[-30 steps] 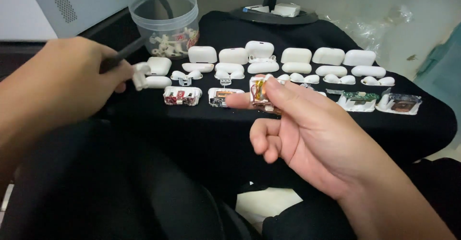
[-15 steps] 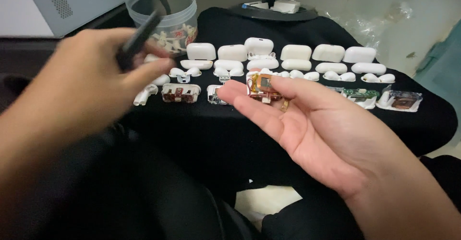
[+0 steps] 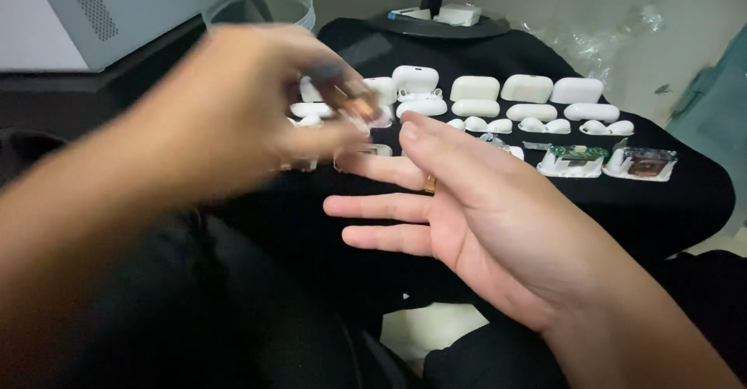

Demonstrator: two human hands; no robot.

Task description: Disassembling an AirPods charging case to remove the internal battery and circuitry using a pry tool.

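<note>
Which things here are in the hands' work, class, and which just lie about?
In hand:
- left hand, blurred, pinching a small brownish part
- right hand, open, palm up, nothing clearly on it

Lying about:
- white case shells in rows on the black cloth
- opened case halves showing circuit boards
- clear plastic tub
- grey box

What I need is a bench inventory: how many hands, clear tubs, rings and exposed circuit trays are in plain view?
Hands: 2, left hand and right hand
Clear tub: 1
Gold ring: 1
Exposed circuit trays: 2
Total: 6
</note>
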